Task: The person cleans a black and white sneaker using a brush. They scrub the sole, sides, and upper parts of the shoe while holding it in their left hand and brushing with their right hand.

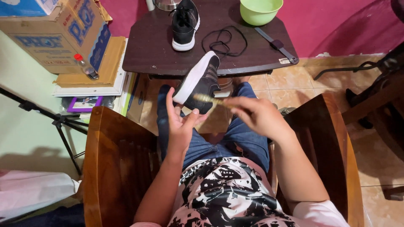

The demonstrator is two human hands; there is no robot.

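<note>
1. Left hand (pixel 181 122) cupped under heel of one black shoe with white sole (pixel 200 82), fingers closed on it; shoe raised just in front of the dark table (pixel 151 50), over the knees.
2. Right hand (pixel 256 115) pinched shut on one slim brush (pixel 208 99), blurred; bristle end touching the shoe's side.
3. On the table: one second black shoe (pixel 185 23), one loose black lace (pixel 223 42), one green bowl (pixel 259 10), one grey wristwatch (pixel 276 44).
4. Left of the table: two cardboard boxes, the larger (pixel 54 33) with one small bottle (pixel 86 66) beside it.
</note>
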